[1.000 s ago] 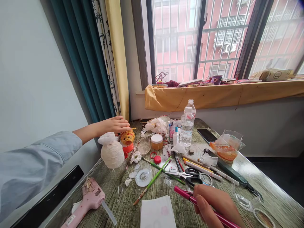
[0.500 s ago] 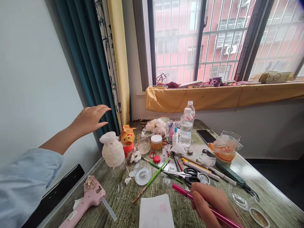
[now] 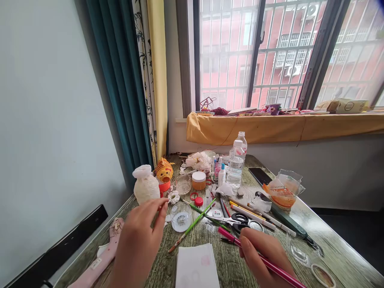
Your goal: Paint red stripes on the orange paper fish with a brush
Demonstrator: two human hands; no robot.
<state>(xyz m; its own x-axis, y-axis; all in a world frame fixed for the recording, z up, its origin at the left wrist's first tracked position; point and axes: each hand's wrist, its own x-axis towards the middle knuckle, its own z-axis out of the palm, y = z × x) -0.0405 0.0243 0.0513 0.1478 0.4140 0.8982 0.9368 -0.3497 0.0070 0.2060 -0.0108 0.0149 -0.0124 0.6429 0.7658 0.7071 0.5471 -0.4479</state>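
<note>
Grip of the right hand (image 3: 265,256) is closed around a slim magenta marker pen (image 3: 228,236), its barrel lying across the fingers and its tip pointing forward and down, a hold that seems suited to keeping the pen ready over the work. Left hand (image 3: 139,242) is raised in a narrow pinch just in front of a cream yarn-wrapped vase (image 3: 146,190); whether its fingertips (image 3: 163,205) hold anything thin cannot be told. A pink plastic glue gun (image 3: 103,256) lies partly beneath that hand. Between the hands sit a round clear plastic lid (image 3: 181,217), long green paintbrushes (image 3: 192,228) and black-handled scissors (image 3: 240,220), and a folded white paper sheet (image 3: 196,266) lies just below them, all apparently left within easy reach. On the far side of the wood-grain surface (image 3: 345,248) stand a clear water bottle (image 3: 235,168) and an amber jar with a white lid (image 3: 198,180), beside a yellow-orange pig-shaped figure (image 3: 164,170) and a crumpled clear plastic bag (image 3: 283,190). Beyond, a mustard cloth (image 3: 246,130) drapes over the windowsill beneath a barred window (image 3: 255,52), with a teal curtain (image 3: 120,88) hanging to its left.
</note>
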